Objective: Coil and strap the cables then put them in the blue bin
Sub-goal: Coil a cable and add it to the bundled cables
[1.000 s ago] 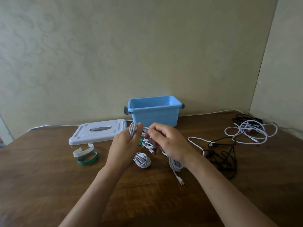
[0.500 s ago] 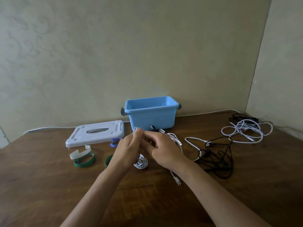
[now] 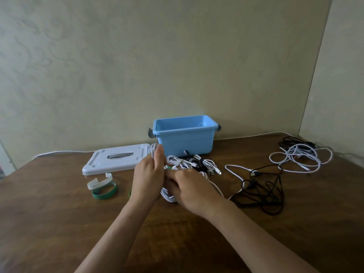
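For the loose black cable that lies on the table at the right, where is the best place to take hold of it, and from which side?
Probably best to take the black cable at the plug end on its far left edge. It lies clear of the tangled loops, so coiling can start there. Come from above and from the left with the right hand; the white cable pile crowds the far right side.

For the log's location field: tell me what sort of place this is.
Probably a room in a home, at a table pushed into a corner. Signs: a dark wooden table, plain pale walls meeting at the right, and household odds: a blue bin, its white lid, loose charging cables.
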